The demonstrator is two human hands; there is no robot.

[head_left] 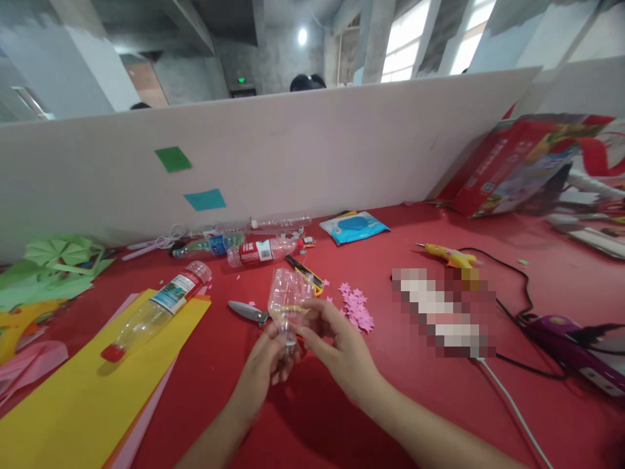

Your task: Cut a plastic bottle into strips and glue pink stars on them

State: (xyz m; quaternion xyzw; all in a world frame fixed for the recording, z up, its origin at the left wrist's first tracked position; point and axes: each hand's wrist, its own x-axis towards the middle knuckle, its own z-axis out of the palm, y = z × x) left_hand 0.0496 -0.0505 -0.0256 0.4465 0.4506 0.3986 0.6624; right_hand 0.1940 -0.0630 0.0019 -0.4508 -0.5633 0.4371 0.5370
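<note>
A clear plastic bottle piece (pixel 288 291) is held between both hands over the red table, its narrow neck pointing down towards me. My left hand (pixel 273 355) is closed around the neck end. From the right side, my right hand (pixel 332 329) pinches the body of the piece, where a yellowish band shows. Just behind it lie a folding knife (pixel 247 311) on the left and a yellow-and-black box cutter (pixel 308 273). Pink paper stars (pixel 357 307) form a small pile right of my hands. Part of an orange-red thing shows between the hands, too covered to name.
A red-capped bottle (pixel 166 306) lies on yellow paper (pixel 97 391) at the left. Several more bottles (pixel 258 252) and a wipes pack (pixel 354 228) lie along the white partition (pixel 293 156). A yellow glue gun (pixel 446 254), its black cord and a purple power strip (pixel 566 345) occupy the right.
</note>
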